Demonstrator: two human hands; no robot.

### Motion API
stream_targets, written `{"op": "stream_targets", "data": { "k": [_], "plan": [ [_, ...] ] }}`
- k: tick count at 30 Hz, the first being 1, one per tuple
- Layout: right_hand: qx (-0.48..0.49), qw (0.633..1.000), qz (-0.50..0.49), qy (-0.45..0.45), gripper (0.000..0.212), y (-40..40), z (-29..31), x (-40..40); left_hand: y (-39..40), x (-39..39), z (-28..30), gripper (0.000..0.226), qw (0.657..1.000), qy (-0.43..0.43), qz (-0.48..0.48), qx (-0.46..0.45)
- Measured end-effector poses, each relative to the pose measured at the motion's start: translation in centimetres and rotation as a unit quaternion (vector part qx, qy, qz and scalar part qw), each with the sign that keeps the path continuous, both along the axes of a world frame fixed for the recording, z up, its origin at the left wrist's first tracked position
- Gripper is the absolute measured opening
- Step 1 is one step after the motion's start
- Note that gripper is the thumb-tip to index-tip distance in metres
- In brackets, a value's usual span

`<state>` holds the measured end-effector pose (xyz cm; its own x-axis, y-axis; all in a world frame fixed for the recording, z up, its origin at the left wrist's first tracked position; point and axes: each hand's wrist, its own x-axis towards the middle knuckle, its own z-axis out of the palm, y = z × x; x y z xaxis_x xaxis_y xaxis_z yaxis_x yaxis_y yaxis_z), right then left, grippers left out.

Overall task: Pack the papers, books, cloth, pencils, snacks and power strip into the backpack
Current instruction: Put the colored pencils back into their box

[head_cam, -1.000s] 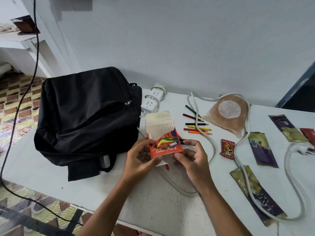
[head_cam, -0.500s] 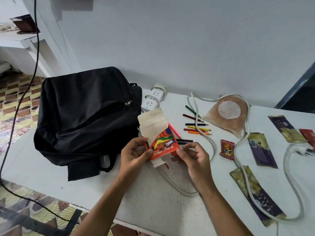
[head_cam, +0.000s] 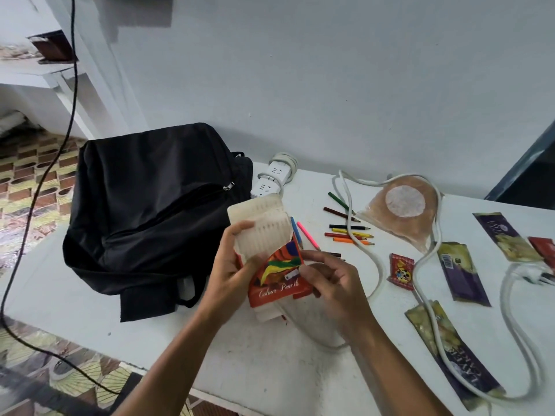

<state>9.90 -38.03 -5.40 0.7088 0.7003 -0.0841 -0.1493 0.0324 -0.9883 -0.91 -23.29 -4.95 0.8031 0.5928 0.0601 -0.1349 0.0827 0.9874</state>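
Pencils come first: at frame centre your left hand [head_cam: 231, 265] grips the pencil box [head_cam: 277, 277] with its flap up, while your right hand [head_cam: 330, 280] pinches its edge, two pencils poking out. The backpack [head_cam: 150, 211] sits zipped at centre left. Judging by the table, most remains: loose pencils [head_cam: 348, 232], snacks [head_cam: 462, 271] and power strip [head_cam: 270, 183] lie unpacked right of it.
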Motion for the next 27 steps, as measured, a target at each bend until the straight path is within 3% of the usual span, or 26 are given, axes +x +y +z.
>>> {"op": "stream_targets", "data": {
  "k": [5,10,14,17,22,23,24,27],
  "plan": [
    [-0.080,0.983,-0.071,-0.147,0.009,1.2,0.5,2.9,1.8,-0.3,2.1,0.038,0.999,0.047,0.019,0.011],
    [-0.336,0.874,-0.031,-0.350,0.005,3.5,-0.8,7.7,3.4,0.0,4.0,0.037,0.995,0.076,-0.022,0.056],
    [-0.447,0.810,0.028,-0.378,0.022,5.1,-0.2,8.3,5.2,1.1,4.8,0.038,0.989,0.085,-0.058,0.105],
    [-0.486,0.789,0.042,-0.374,0.015,6.3,0.0,8.3,7.1,2.3,5.1,0.056,0.981,0.104,-0.116,0.120],
    [-0.525,0.755,-0.021,-0.393,0.015,7.2,1.1,8.8,9.5,4.6,4.8,0.086,0.953,0.135,-0.181,0.199],
    [-0.501,0.764,-0.065,-0.401,0.014,7.1,1.4,8.9,9.9,4.9,4.5,0.090,0.954,0.135,-0.183,0.196],
    [-0.445,0.797,-0.112,-0.392,0.013,6.9,1.7,9.0,10.2,5.1,4.2,0.093,0.956,0.136,-0.183,0.185],
    [-0.172,0.927,-0.202,-0.267,0.009,6.4,3.7,8.6,11.1,5.4,3.5,0.092,0.964,0.135,-0.191,0.127]
  ]
}}
